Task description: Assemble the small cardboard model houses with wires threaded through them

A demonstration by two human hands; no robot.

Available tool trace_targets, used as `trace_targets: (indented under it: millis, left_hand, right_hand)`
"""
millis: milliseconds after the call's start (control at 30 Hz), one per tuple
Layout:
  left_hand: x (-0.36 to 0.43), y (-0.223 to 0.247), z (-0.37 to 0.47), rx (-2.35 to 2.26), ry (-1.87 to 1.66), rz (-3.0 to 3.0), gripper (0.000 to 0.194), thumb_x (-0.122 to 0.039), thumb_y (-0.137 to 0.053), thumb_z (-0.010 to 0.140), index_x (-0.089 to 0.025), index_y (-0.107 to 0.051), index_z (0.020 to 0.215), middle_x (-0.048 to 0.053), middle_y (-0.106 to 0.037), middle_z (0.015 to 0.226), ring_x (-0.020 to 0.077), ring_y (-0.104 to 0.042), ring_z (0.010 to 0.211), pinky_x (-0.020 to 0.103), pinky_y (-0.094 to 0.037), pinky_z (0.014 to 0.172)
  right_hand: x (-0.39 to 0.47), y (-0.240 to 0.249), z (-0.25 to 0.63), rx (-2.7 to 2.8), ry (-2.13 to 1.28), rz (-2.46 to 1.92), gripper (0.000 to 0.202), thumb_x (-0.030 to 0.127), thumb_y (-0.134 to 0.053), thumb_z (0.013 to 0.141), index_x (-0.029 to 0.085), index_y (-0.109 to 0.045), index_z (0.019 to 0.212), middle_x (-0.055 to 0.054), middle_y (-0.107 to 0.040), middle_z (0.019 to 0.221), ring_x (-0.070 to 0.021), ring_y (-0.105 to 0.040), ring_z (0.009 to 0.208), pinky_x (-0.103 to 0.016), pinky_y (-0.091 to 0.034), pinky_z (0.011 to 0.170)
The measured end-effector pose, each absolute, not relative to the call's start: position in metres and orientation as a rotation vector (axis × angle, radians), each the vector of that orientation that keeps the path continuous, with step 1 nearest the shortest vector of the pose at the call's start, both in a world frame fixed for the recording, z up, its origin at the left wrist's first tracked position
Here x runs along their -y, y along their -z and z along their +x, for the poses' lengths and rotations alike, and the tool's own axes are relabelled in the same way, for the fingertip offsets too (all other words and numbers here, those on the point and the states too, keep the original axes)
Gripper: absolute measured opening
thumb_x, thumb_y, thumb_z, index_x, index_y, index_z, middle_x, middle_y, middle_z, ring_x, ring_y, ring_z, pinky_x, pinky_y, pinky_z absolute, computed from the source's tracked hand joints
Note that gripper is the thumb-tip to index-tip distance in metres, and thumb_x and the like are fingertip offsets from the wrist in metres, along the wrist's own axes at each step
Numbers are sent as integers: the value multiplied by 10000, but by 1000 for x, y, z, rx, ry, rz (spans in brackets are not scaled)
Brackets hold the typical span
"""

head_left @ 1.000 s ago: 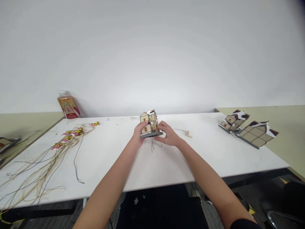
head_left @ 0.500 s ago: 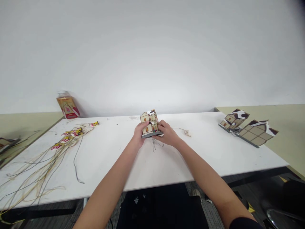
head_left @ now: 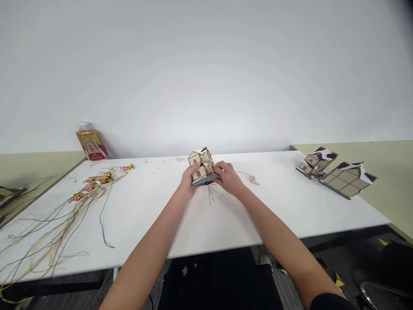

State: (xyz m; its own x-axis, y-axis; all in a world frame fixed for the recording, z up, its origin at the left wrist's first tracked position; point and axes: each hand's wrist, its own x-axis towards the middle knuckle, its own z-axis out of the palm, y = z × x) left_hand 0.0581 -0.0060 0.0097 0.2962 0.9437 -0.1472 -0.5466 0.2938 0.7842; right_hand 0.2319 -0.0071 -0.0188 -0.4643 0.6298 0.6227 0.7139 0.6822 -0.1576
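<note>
A small model house (head_left: 199,165) with cream walls, orange windows, a white-patched roof and a grey base is held above the table's middle. My left hand (head_left: 187,181) is wrapped round its left side, thumb on the front wall. My right hand (head_left: 227,177) is closed at the right side, its fingers against the house near the base; what the fingertips pinch there is too small to make out. The house tilts, with its base's right end higher. Thin dark wires (head_left: 209,196) hang below the base. Another wire runs right to a small pale piece (head_left: 254,180) on the table.
Two more model houses, a smaller one (head_left: 314,162) and a larger one (head_left: 346,181), stand on the white table (head_left: 142,219) at right. Several red-and-yellow pieces (head_left: 103,178) with long tangled wires (head_left: 61,232) lie at left. A bottle (head_left: 92,143) stands at the back left, by the wall.
The house has tilted, its right end rising and more of the underside of its base showing. The hanging wires have shifted slightly right. Both hands keep their places on it.
</note>
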Motion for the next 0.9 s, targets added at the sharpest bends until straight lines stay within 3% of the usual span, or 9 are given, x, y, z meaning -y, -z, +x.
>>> trace_targets:
  millis: [333, 667, 900]
  left_hand:
    - [7, -7, 59, -841, -1149, 692, 452, -392, -706, 684, -141, -672, 1058, 110, -715, 1021, 283, -677, 928, 380, -568, 774]
    - [3, -3, 58, -785, -1191, 652, 458, -401, -709, 689, -152, -665, 1071, 100, -720, 981, 269, -685, 878, 385, -564, 774]
    - [2, -3, 57, -836, -1242, 632, 444, -408, -705, 696, -161, -662, 1062, 85, -721, 952, 249, -684, 865, 358, -555, 769]
  right_hand:
    - [12, 16, 231, 2113, 485, -1270, 80, 236, -527, 885, 193, -583, 921, -70, -616, 1039, -188, -514, 880, -369, -231, 810]
    - [11, 23, 231, 1874, 585, -1222, 152, 287, -584, 845, 242, -593, 990, -41, -644, 1021, -196, -534, 936, -379, -209, 819]
    - [9, 25, 228, 1786, 648, -1270, 185, 354, -577, 858, 198, -543, 766, -13, -639, 811, -157, -525, 785, -371, -205, 837]
